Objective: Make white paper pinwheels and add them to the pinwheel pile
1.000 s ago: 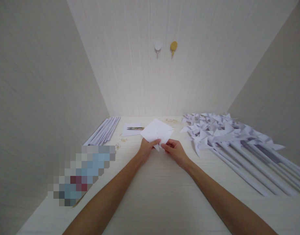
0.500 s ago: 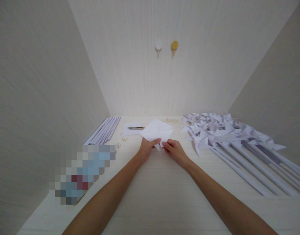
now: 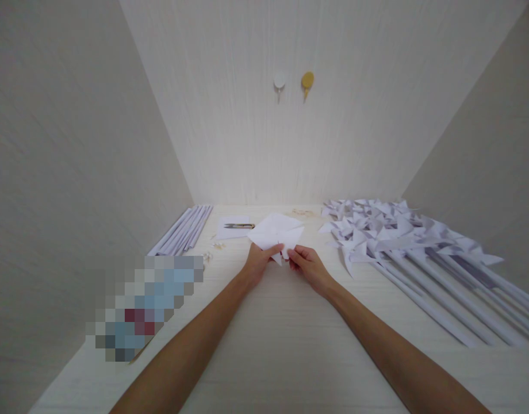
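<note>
Both hands grip a square of white paper, slit inward from its corners and held with one corner pointing away from me. My left hand pinches its near left part, thumb on top and fingers underneath. With thumb and fingers closed, my right hand holds the near right part, where a small flap bends. A narrow point of the paper hangs down between the hands. Just beyond the paper's left side lies a pair of thread snips on a stack of white paper sheets.
Several finished paper pinwheels with white paper sticks lie heaped on the right. Rolled paper tubes rest at the left wall, behind a blurred-out object. Small pale bits lie nearby. Two hooks hang on the back wall.
The paper's far edge has dipped slightly toward me, and its right slit shows a wider gap. Both hands keep almost the same place and grip.
</note>
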Tool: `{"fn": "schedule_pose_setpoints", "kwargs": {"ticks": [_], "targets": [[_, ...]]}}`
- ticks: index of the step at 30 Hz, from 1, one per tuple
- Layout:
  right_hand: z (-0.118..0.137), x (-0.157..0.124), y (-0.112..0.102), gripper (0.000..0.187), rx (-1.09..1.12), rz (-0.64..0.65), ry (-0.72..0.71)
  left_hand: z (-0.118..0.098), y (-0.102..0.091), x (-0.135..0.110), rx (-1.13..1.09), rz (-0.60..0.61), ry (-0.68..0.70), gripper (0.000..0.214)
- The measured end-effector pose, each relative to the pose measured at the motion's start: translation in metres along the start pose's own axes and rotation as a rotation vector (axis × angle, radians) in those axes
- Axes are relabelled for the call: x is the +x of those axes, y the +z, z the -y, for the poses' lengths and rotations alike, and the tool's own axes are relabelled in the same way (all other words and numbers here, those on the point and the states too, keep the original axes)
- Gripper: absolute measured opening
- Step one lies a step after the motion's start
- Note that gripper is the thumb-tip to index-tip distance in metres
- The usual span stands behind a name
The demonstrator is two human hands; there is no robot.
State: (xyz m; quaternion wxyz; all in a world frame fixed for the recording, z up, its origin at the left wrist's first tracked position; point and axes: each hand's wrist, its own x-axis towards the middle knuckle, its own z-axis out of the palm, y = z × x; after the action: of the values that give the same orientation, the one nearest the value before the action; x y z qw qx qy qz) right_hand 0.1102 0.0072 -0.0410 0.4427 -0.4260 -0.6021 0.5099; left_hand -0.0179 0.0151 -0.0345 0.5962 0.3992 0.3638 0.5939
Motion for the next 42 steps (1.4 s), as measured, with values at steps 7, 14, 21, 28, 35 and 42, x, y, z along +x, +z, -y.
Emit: {"fn": "schedule_pose_setpoints", "kwargs": {"ticks": [7, 14, 21, 28, 35, 42], "targets": [[0.0003, 0.0000, 0.0008, 0.028, -0.028, 0.001, -0.008, 0.0007, -0.0004, 0.0011, -0.005, -0.017, 0.005, 0.040], [0.0027, 0.0004, 0.0015, 0.027, -0.010, 0.010, 0.017, 0.0009, -0.0012, 0.0005, 0.000, 0.008, 0.015, 0.041], [0.0071, -0.0004, 0.0033, 0.026, 0.039, 0.027, 0.043, 0.0010, -0.0010, 0.0005, 0.018, -0.022, -0.002, 0.045], [0.0051, 0.0011, 0.0026, 0.022, 0.084, 0.015, 0.077, 0.0017, -0.0013, 0.0007, 0.077, -0.031, 0.035, 0.045], [0.0040, 0.0017, 0.0023, 0.018, 0.119, -0.054, 0.097, -0.0009, -0.0011, -0.0020, 0.269, -0.054, 0.152, 0.031], [0.0044, 0.0005, 0.0020, 0.015, 0.157, -0.055, 0.091, -0.0038, 0.0009, -0.0049, 0.267, -0.060, 0.172, 0.029]]}}
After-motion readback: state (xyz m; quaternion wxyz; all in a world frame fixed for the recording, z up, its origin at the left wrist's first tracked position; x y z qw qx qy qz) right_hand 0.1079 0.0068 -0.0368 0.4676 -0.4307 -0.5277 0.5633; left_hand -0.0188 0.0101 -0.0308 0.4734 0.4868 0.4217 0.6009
